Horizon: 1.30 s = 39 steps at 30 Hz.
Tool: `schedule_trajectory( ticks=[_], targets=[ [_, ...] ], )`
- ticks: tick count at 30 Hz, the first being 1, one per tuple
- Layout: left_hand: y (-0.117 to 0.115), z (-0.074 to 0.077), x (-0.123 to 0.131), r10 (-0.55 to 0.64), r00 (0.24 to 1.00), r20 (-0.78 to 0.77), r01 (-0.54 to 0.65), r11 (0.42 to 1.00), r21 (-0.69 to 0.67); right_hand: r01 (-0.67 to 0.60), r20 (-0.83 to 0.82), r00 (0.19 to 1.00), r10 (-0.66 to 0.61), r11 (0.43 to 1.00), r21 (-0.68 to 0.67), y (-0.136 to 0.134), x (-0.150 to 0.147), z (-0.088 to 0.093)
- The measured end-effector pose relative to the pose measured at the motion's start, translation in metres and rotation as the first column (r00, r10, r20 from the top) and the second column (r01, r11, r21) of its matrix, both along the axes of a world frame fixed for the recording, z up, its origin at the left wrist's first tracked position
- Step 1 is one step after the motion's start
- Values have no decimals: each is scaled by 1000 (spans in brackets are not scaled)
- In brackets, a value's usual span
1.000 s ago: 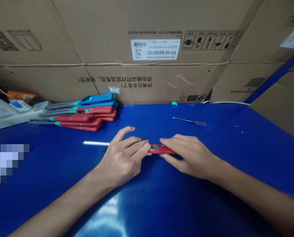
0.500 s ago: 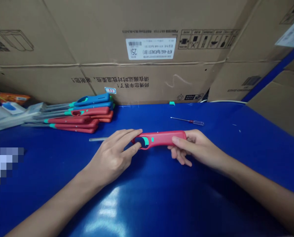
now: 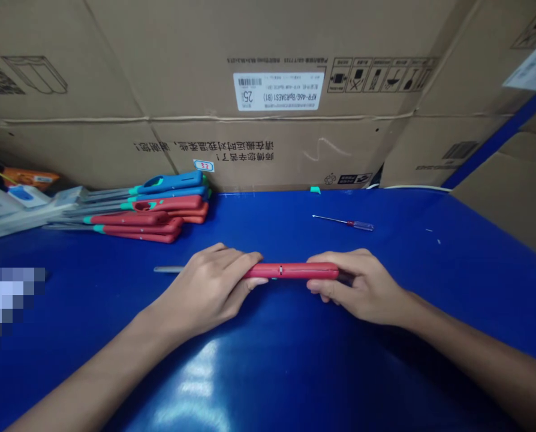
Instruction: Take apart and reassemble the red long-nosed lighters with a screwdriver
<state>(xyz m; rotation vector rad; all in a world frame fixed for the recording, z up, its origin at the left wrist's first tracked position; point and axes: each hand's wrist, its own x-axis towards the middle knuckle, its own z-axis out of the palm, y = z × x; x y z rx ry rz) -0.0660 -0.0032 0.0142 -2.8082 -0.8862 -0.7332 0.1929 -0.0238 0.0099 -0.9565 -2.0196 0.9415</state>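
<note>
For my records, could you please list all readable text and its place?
"KFR-46G/BpR3AES1 (B1)": white label, upside down.
"25": same label.
"师傅您辛苦了!": cardboard, upside down.
"请在搬运时对我温柔些,谢谢您!": cardboard.
"33", seemingly: sticker.
Too small/blurred: remaining label and cardboard print, orange packet's tag, right-edge label.

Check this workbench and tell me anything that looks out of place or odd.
A green scrap lies by the foot of the cardboard, apart from the held red lighter, and tiny pale bits lie right of the screwdriver; both look like strays. The cardboard's printing is also upside down. No spill shows.
</note>
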Motion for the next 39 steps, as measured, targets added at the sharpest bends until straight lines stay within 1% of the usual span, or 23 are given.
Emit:
schedule_trajectory(
  ticks=[3,5,7,11,14,19,24,29,33,35,39],
  targets=[
    [2,-3,-2,-14,999,-29,15,1000,11,2,89,996,-22,976,216,3,2,-4],
    [2,-3,-2,-10,998,-56,11,1000,18,18,102,993,-52,952,306,3,2,-5],
    [1,-3,-1,-8,997,-82,10,1000,30,27,90,994,-63,936,350,3,0,-5],
    [-3,-2,3,-1,994,-105,7,998,55,-7,49,999,-16,901,434,1,-6,-7],
    [-5,-1,5,0,995,-101,7,998,66,-2,14,1000,-6,868,497,-1,-9,-8],
    [-6,-1,7,-1,996,-93,11,994,112,2,16,1000,-11,867,498,-3,-12,-7],
    [-3,-2,6,3,995,-100,9,993,114,4,40,999,-28,863,505,2,-9,-7],
    [3,-3,1,8,996,-92,4,992,126,25,106,990,-95,847,532,10,2,-8],
    [4,-3,-1,15,998,-56,-6,986,168,-35,163,984,-67,832,554,14,8,-7],
    [4,-4,-1,8,999,-44,0,983,183,-50,180,982,-59,833,550,14,9,-6],
    [7,-6,-4,30,998,-58,-20,986,165,-4,168,981,-98,853,522,16,11,-4]
  ],
)
